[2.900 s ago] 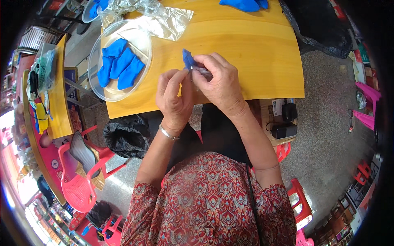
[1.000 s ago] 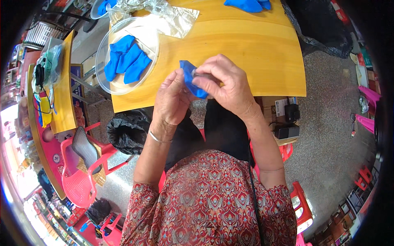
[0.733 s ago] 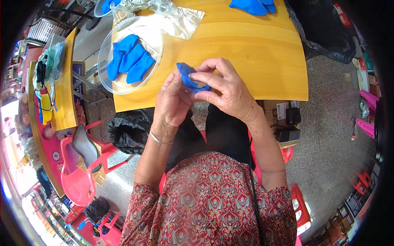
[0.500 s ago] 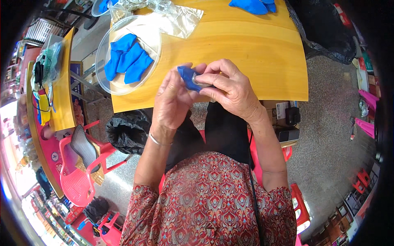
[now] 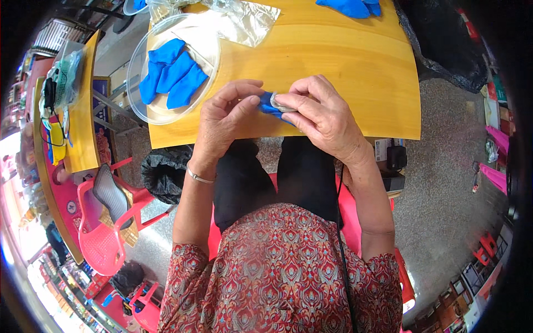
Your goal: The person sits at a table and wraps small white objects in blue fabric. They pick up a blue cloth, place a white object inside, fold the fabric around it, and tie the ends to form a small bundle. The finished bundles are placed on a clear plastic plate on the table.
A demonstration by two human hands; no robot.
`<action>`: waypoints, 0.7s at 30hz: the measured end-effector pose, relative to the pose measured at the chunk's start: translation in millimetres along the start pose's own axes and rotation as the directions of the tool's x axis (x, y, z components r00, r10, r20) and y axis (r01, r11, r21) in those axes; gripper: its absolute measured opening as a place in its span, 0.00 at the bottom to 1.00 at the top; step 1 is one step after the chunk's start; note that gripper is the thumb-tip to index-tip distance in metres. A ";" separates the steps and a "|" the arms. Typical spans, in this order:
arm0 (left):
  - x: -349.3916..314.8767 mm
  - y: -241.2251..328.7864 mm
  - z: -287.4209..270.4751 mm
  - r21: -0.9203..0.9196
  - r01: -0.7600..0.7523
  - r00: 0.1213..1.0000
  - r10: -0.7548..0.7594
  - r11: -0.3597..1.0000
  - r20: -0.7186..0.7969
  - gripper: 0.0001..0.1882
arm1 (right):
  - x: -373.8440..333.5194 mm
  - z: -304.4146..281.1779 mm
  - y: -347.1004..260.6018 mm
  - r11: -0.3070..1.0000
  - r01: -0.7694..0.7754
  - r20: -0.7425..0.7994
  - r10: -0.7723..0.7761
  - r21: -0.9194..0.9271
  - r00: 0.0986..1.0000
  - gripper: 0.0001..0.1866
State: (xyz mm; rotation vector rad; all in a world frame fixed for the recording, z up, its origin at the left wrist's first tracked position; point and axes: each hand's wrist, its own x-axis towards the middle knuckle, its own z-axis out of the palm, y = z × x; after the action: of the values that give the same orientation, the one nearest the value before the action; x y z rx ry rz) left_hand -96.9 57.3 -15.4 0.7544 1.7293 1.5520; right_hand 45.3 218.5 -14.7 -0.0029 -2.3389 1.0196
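A small blue cloth piece (image 5: 267, 104) is between my hands, just above the table's near edge. My right hand (image 5: 327, 114) pinches its right part with thumb and fingers, together with a small greyish-white wad (image 5: 276, 102) whose kind I cannot make out. At the left end of the cloth, the curled fingers and thumb of my left hand (image 5: 225, 114) close in on its edge; part of their grip is hidden. Several similar blue pieces (image 5: 176, 77) lie in a round clear plastic tray (image 5: 133, 91) to the left.
The yellow wooden table (image 5: 344, 66) bears a crumpled clear plastic bag (image 5: 250, 25) and more blue pieces (image 5: 350, 6) at its far side. A black bag (image 5: 444, 50) hangs at the right. A black-lined bin (image 5: 164, 175) and a pink chair (image 5: 105, 244) stand left of me.
My left hand has shifted left and its fingers have turned over the cloth's end. The blue piece and the wad have moved slightly right with my right hand.
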 end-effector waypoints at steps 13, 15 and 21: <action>9.7 -10.7 6.4 0.677 -0.483 0.840 0.512 0.555 0.180 0.08 | -5.8 1.7 8.5 0.999 -0.053 0.050 0.052 0.011 0.997 0.10; 9.8 -15.0 8.0 0.675 -0.466 0.842 0.520 0.572 0.142 0.09 | -7.5 4.6 10.0 0.999 -0.050 0.034 0.049 0.020 0.998 0.10; 10.2 -20.3 9.8 0.543 -0.381 0.898 0.440 0.748 0.024 0.09 | -6.9 3.4 13.8 1.000 -0.012 0.072 0.013 -0.026 0.997 0.09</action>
State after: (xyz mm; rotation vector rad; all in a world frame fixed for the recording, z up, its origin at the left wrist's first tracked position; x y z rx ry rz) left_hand -94.7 68.8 -37.2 1.4448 2.2271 1.3910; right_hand 46.3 224.5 -29.4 0.0092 -2.4199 1.0107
